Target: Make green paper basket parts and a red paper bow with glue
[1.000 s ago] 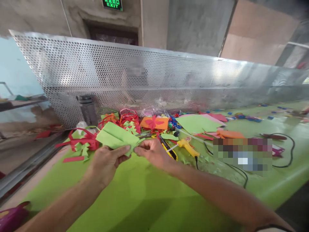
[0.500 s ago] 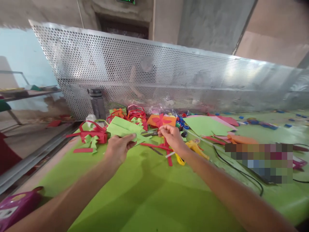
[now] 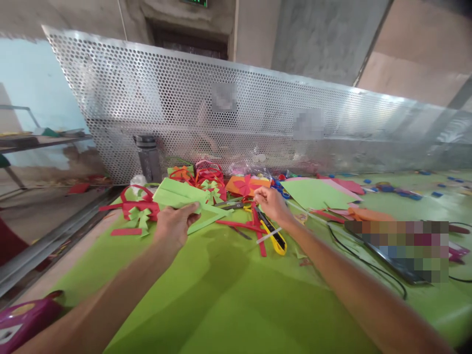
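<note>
My left hand (image 3: 175, 223) pinches a folded light-green sheet (image 3: 173, 191), thumb on top, holding it above the table. A pointed green strip (image 3: 208, 219) reaches to the right below it. My right hand (image 3: 273, 202) is closed, thumb and fingertips pressed together; whatever they hold, if anything, is too small to make out. Just below it lies a yellow-and-black utility knife (image 3: 275, 236) across red strips (image 3: 239, 225) and a thin white stick (image 3: 269, 235). Dark blades (image 3: 232, 205) lie between my hands.
Behind stand a red basket-like piece (image 3: 138, 209) with a green bow, a grey bottle (image 3: 147, 157) and a perforated metal screen (image 3: 258, 103). Coloured sheets (image 3: 320, 191), a black cable (image 3: 368, 263) and a partly blurred dark device (image 3: 401, 268) lie right. A purple object (image 3: 29, 319) is at lower left.
My right hand has moved a little right, away from the sheet, and more of the utility knife shows. My left hand has shifted slightly left with the green sheet.
</note>
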`<control>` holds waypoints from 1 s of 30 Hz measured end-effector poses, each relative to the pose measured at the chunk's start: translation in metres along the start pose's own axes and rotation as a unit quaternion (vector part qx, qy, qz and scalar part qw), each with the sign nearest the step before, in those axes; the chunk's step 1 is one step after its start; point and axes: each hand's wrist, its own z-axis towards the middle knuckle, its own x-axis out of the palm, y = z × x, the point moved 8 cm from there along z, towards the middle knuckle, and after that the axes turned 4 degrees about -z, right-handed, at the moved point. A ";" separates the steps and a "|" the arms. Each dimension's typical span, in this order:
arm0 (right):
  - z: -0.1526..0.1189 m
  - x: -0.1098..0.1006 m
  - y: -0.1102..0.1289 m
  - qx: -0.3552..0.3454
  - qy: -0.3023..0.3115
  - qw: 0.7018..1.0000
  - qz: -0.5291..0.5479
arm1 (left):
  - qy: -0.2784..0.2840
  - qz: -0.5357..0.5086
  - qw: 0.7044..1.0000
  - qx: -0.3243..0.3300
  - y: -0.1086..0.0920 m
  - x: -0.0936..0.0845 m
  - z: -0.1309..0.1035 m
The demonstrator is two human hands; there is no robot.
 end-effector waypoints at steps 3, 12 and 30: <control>0.012 0.015 0.004 -0.013 0.055 0.996 -0.064 | -0.011 0.003 1.000 0.001 0.000 -0.004 0.004; 0.053 0.057 -0.019 -0.041 0.165 0.961 -0.220 | -0.052 0.027 0.998 -0.022 0.008 -0.011 0.001; 0.062 0.073 -0.037 -0.033 0.177 0.962 -0.208 | -0.038 0.032 0.999 -0.002 0.010 -0.018 0.013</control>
